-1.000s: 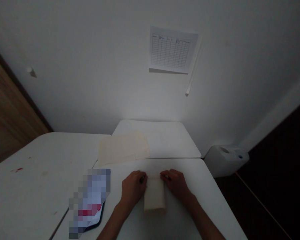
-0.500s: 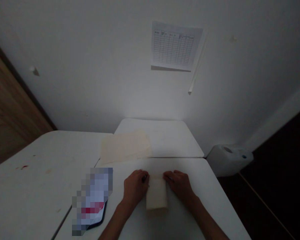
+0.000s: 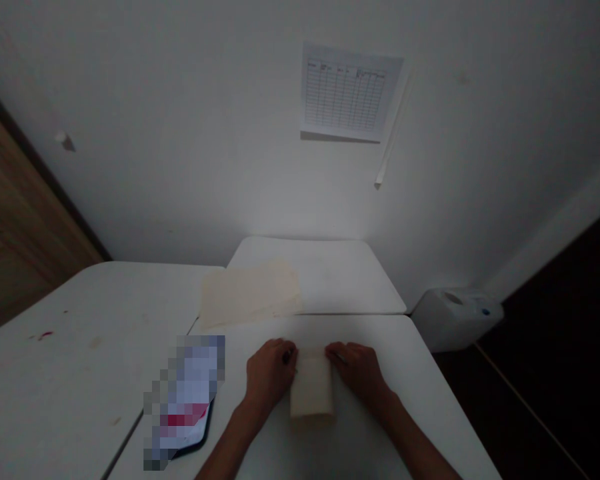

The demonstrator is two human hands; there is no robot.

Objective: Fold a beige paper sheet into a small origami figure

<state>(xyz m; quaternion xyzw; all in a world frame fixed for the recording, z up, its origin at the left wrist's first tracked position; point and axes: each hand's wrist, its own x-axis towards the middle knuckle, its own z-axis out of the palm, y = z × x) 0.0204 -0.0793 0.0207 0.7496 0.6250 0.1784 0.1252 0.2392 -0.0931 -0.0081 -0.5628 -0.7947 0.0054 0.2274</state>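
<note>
A small folded cream cloth [image 3: 311,395] lies on the white table [image 3: 380,427] right in front of me. My left hand [image 3: 269,373] rests at the cloth's far left corner with the fingers curled and pinching its edge. My right hand [image 3: 357,370] mirrors it at the far right corner, fingers bent onto the cloth's edge. Both forearms reach in from the bottom of the view. The fingertips are partly hidden in the dim light.
A stack of flat cream cloths [image 3: 250,292] lies further back across the table joint. A blurred-out flat device [image 3: 185,400] sits to my left. A printed sheet [image 3: 347,93] hangs on the wall. A white plastic container [image 3: 455,317] stands on the floor at right.
The hands and the folded cloth stay nearly where they were; the cloth's far edge looks folded slightly shorter. The view shifted a little.
</note>
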